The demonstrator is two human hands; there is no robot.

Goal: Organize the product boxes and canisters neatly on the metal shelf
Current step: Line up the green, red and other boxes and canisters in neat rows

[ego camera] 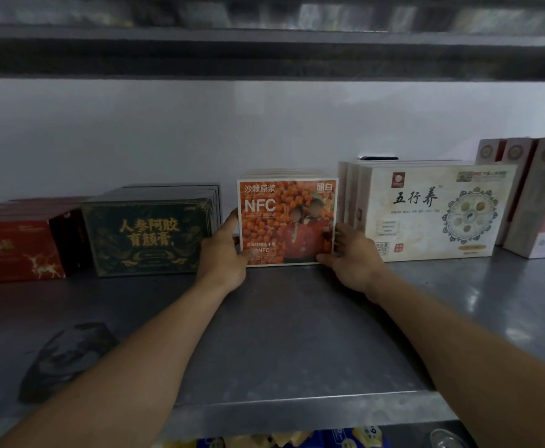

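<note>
The metal shelf [297,334] is crossed by both forearms. The upright orange box [285,221] is grasped at its lower sides by the left hand [224,253] and right hand [353,257], between the green box [148,231] and the white boxes [426,211].

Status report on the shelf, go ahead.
Left hand and right hand clasp orange NFC box sides. Box upright on metal shelf. Nothing blocking.

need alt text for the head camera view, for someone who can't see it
Two bare hands, left hand and right hand, grip the sides of an upright orange NFC box on a metal shelf. A dark green box and red box stand to its left, cream boxes to its right.
</note>
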